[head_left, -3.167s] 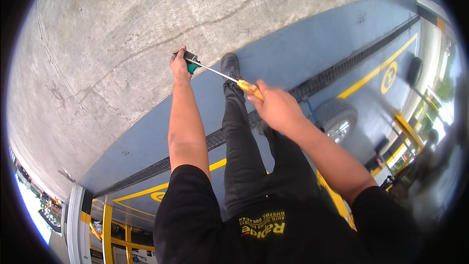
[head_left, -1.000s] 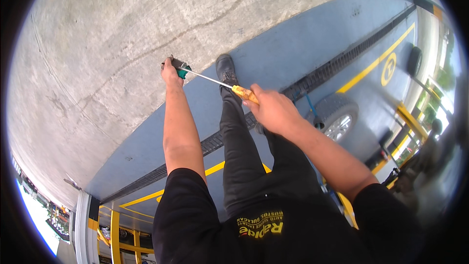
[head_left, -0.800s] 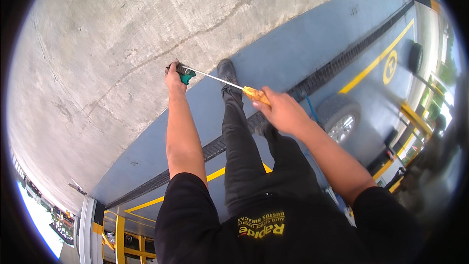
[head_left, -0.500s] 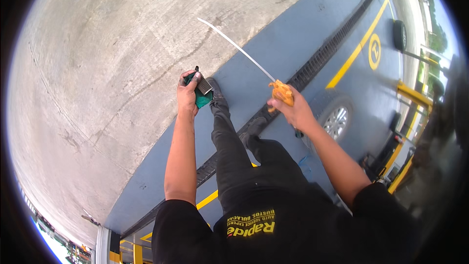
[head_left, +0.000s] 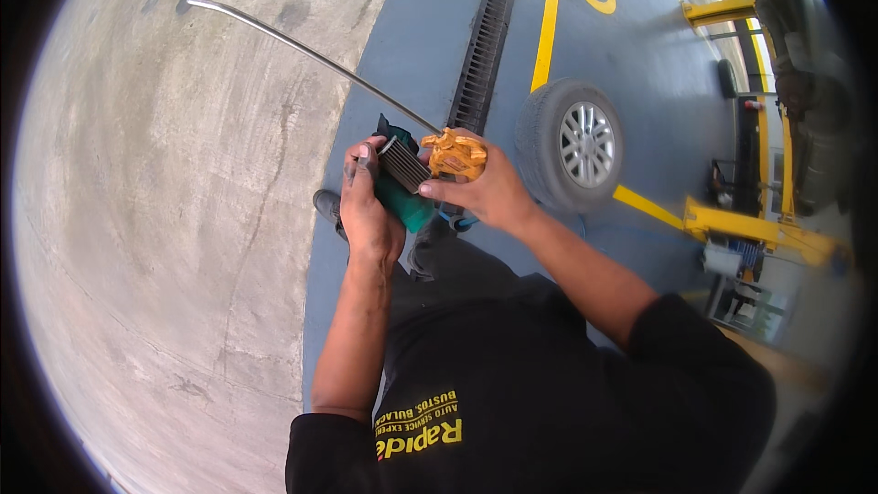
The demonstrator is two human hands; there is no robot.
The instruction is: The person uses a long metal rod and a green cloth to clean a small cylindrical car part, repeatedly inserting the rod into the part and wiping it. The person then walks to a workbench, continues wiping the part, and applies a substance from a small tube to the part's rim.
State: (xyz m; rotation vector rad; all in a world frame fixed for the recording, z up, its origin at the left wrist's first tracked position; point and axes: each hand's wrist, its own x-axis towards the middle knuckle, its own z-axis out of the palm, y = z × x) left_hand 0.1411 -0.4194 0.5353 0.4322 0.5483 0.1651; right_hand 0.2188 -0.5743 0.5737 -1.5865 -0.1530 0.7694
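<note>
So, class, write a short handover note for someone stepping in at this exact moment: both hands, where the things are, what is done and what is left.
Left hand: closed around a green block-shaped part with a ribbed face, held at chest height.
Right hand: gripping the orange air blow gun, a fingertip touching the ribbed face.
Long metal nozzle: points up and away to the left, off the part.
Around: loose wheel on the blue floor, drain grate beside it.
Done: part and gun both in hand.
Left: nozzle not aimed at the part; how clean the part is cannot be judged.
</note>
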